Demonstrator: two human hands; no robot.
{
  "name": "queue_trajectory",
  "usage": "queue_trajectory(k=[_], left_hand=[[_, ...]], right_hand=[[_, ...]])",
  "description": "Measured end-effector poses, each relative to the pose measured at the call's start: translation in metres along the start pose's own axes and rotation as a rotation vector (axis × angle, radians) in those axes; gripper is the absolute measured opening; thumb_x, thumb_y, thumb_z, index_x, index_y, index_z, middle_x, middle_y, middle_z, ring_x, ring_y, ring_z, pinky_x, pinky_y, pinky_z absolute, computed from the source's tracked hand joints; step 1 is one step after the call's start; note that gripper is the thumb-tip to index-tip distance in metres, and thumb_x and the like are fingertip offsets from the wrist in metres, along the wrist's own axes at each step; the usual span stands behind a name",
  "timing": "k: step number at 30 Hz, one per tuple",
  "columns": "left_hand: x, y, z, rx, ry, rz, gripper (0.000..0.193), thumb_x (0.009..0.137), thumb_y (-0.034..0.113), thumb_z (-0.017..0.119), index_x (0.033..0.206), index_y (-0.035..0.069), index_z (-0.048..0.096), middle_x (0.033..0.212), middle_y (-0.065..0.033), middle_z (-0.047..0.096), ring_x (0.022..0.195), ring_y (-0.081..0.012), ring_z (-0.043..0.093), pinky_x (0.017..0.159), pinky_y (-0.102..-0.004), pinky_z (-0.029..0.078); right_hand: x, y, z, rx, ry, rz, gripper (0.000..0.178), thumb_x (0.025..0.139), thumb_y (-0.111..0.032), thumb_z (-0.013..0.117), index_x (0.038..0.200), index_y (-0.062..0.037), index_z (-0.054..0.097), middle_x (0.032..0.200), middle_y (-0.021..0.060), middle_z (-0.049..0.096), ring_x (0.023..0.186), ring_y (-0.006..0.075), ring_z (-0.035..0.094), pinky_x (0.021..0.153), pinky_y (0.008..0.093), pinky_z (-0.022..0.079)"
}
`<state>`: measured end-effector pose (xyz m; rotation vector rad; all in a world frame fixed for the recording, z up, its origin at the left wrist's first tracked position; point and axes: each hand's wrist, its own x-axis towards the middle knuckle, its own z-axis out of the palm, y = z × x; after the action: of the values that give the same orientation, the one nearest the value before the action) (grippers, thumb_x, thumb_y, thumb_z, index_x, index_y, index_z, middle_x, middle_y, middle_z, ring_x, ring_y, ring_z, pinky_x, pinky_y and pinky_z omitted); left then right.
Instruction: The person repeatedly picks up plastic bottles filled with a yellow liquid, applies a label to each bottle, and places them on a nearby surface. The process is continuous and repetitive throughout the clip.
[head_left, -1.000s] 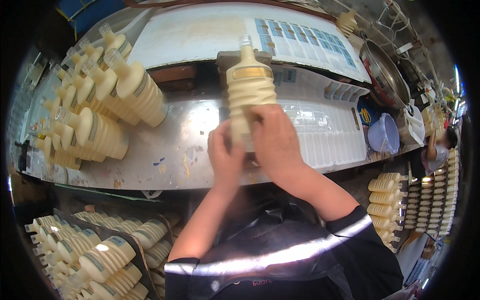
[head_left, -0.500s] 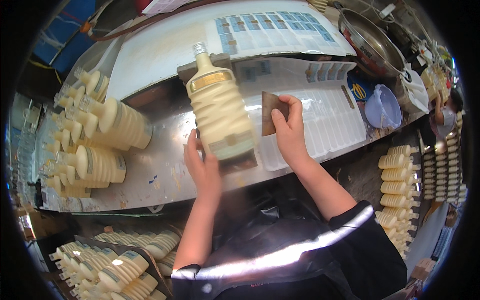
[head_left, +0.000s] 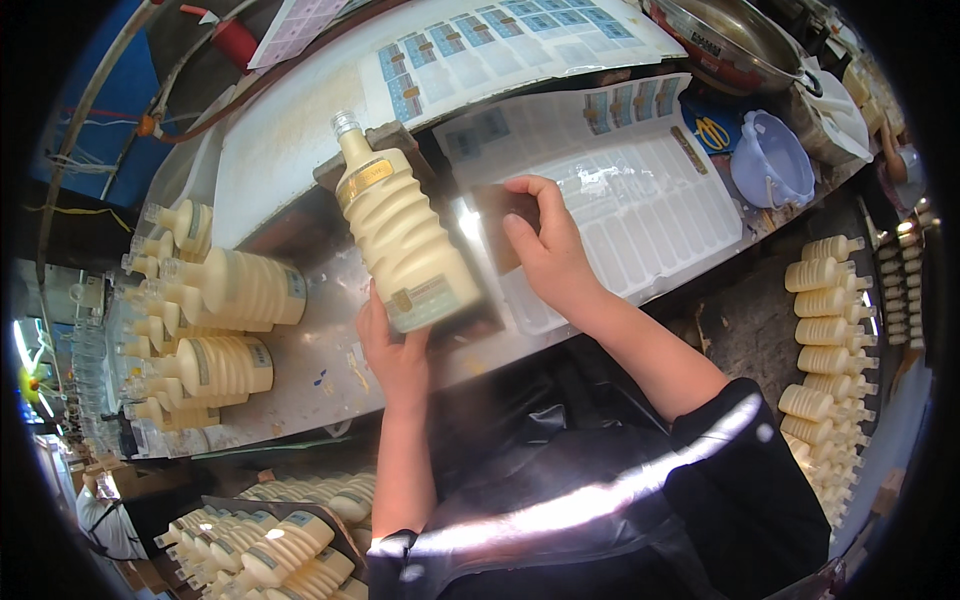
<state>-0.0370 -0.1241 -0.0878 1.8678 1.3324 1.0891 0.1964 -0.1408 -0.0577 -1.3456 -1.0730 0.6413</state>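
A cream-coloured glass bottle (head_left: 410,235) with a wavy body, gold neck band and a pale label near its base lies tilted on a dark rest (head_left: 395,140). My left hand (head_left: 395,345) grips its lower end, the fingers partly hidden behind it. To the right, my right hand (head_left: 550,245) pinches a thin, flat brown scraper (head_left: 495,230) between thumb and fingers. It is apart from the bottle, and its edge is blurred. Beside it lies a translucent backing sheet (head_left: 640,225), with a few blue labels (head_left: 630,105) left at its top.
Similar bottles (head_left: 240,290) lie stacked at the left of the metal table (head_left: 330,390). More bottles fill a crate (head_left: 270,550) below and a row (head_left: 825,330) at right. A lavender bucket (head_left: 770,160), yellow scissors (head_left: 712,133) and a large pan (head_left: 730,45) stand at back right.
The whole view has tilted and shifted. The bottle's base has turned slightly, its lower label now at an angle. My right hand still holds the scraper, now tilted and more blurred.
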Motion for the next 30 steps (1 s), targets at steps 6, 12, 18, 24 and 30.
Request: queue_trajectory(k=[6,12,18,24,30], left_hand=[[-0.001,-0.003,-0.001,-0.076,-0.028,-0.047,0.077,0.083,0.014,0.081,0.152,0.002,0.047,0.142,-0.0159,0.055,0.135,-0.0306,0.046,0.116,-0.0408,0.034],[0.001,0.014,-0.003,0.068,0.058,0.013,0.086,0.071,0.018,0.091,0.146,0.002,0.053,0.138,-0.0155,0.057,0.131,-0.0313,0.048,0.112,-0.0436,0.036],[0.008,0.039,-0.002,0.226,0.204,0.258,0.086,0.064,0.024,0.094,0.138,0.005,0.055,0.128,-0.0136,0.056,0.122,-0.0342,0.05,0.105,-0.047,0.037],[0.011,0.047,0.005,0.28,0.253,0.354,0.085,0.063,0.027,0.092,0.137,0.007,0.055,0.121,-0.011,0.053,0.116,-0.0345,0.048,0.103,-0.0492,0.034],[0.013,0.048,0.012,0.291,0.308,0.377,0.077,0.063,0.027,0.09,0.131,0.007,0.06,0.119,-0.0101,0.051,0.115,-0.0339,0.047,0.102,-0.0502,0.033]], right_hand=[[-0.003,-0.038,0.005,0.153,-0.06,0.012,0.037,0.098,-0.004,0.053,0.133,0.0005,0.047,0.127,0.0139,0.056,0.123,0.0229,0.054,0.107,0.0352,0.042],[-0.004,-0.041,0.025,0.016,-0.13,0.034,0.036,0.096,-0.004,0.05,0.131,0.0026,0.046,0.128,0.0219,0.055,0.124,0.0362,0.054,0.108,0.0407,0.041],[-0.003,-0.04,0.03,-0.095,-0.057,0.027,0.037,0.095,-0.003,0.049,0.131,0.0028,0.047,0.13,0.023,0.054,0.126,0.0378,0.053,0.109,0.0422,0.041],[-0.006,-0.059,0.039,-0.229,-0.027,-0.086,0.034,0.097,-0.002,0.049,0.131,0.0019,0.048,0.125,0.0191,0.058,0.116,0.0298,0.058,0.102,0.0397,0.046],[-0.009,-0.08,0.051,-0.319,-0.069,-0.152,0.035,0.096,-0.001,0.048,0.131,0.0006,0.047,0.123,0.02,0.056,0.114,0.0349,0.057,0.1,0.0423,0.046]])
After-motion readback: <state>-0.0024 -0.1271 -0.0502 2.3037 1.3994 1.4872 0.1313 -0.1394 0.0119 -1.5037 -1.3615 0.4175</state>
